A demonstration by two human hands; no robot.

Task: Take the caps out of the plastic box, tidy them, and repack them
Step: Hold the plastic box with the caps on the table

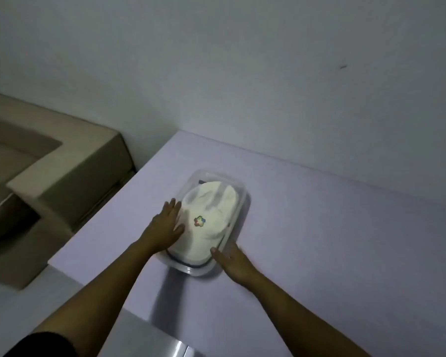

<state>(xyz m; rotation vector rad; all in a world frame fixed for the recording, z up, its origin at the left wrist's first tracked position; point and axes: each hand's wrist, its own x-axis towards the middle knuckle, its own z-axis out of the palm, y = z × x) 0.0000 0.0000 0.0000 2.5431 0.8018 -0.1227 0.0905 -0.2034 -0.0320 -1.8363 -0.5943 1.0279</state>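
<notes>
A clear plastic box (191, 269) lies on the pale lilac table (319, 240), its long axis running away from me. A white cap (204, 238) with a small multicoloured logo fills it and bulges above the rim; something dark shows at the far end under it. My left hand (166, 225) rests flat against the cap's left side, fingers spread, thumb on the fabric. Flat on the table at the box's near right corner is my right hand (234, 264), with its fingertips touching the rim. Whether a lid covers the box is unclear.
A white wall (268, 73) stands right behind the table. To the left, below the table edge, sits a beige sofa (49, 171). A shiny grey surface (175, 349) shows at the bottom near my arms.
</notes>
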